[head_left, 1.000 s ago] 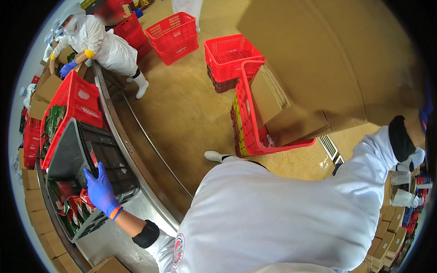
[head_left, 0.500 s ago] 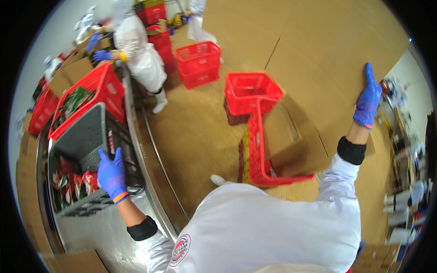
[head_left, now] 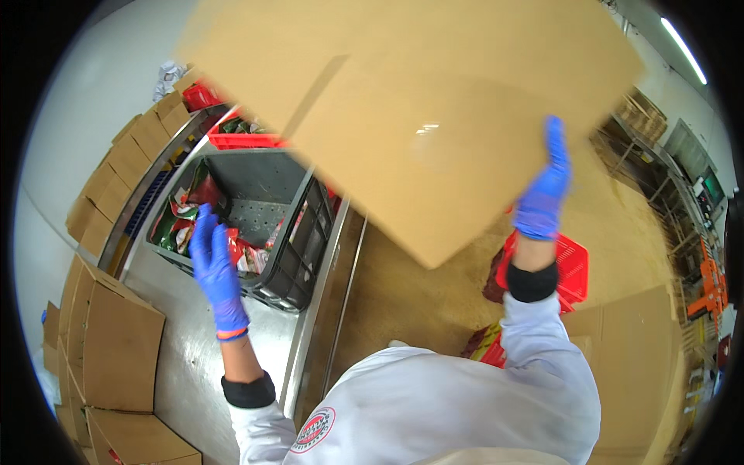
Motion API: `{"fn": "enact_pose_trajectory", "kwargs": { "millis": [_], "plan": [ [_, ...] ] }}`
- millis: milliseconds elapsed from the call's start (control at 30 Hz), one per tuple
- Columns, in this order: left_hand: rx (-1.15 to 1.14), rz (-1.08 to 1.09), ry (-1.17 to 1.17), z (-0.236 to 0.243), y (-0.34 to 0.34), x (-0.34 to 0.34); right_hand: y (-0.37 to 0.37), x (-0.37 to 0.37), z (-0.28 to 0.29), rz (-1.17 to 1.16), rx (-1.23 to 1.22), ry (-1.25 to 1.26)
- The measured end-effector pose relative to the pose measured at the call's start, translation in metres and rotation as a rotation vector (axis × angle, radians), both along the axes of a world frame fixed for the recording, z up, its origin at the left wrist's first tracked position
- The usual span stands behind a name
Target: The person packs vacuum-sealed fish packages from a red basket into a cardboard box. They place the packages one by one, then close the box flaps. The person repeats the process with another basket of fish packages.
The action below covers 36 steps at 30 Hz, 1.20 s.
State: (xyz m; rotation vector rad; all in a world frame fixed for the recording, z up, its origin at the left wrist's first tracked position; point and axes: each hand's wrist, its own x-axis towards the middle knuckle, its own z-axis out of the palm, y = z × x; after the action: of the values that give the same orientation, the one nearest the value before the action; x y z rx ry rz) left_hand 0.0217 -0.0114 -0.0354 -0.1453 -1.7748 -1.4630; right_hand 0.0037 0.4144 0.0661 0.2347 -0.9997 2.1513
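Worktop [head_left: 186, 372]: shiny metal, under grey crate [head_left: 308, 248]
Floor [head_left: 387, 302]: yellowish-brown
Wall [head_left: 58, 163]: white
Left hand [head_left: 219, 283]: fingers released, near crate
Right hand [head_left: 542, 198]: fingers grasping cardboard sheet [head_left: 449, 155]

The blue-gloved left hand [head_left: 215, 271] is open, fingers extended forward; the right hand [head_left: 544, 194], gloved alike, reaches farther out, one digit straight. Bare wrists [head_left: 241, 361] emerge from black cuffs [head_left: 533, 284].

table [head_left: 186, 360]: grey crate [head_left: 301, 263], probably red crate [head_left: 242, 141]
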Motion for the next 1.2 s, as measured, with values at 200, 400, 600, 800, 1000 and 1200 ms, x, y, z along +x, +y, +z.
{"fn": "enact_pose_trajectory", "kwargs": {
  "millis": [200, 400, 600, 800, 1000, 1200],
  "plan": [
    [-0.082, 0.416, 0.133, 0.11, 0.007, 0.061, -0.161, -0.065, -0.003, 0.409, 0.275, 0.125],
    [-0.116, 0.475, 0.259, 0.161, 0.006, 0.098, -0.301, 0.015, -0.049, 0.719, 0.383, 0.464],
    [0.259, 0.332, 0.39, 0.17, -0.011, 0.173, -0.314, 0.122, -0.116, 1.089, 0.7, 0.813],
    [0.321, 0.614, 0.208, 0.117, -0.028, 0.263, -0.369, 0.089, -0.046, 0.855, 0.349, 0.847],
    [0.183, 0.83, 0.075, 0.104, -0.042, 0.301, -0.415, 0.071, 0.043, 0.844, 0.979, 1.329],
    [-0.058, 0.987, -0.019, 0.108, -0.043, 0.307, -0.432, 0.075, 0.004, 0.457, 0.662, 1.534]
  ]
}}
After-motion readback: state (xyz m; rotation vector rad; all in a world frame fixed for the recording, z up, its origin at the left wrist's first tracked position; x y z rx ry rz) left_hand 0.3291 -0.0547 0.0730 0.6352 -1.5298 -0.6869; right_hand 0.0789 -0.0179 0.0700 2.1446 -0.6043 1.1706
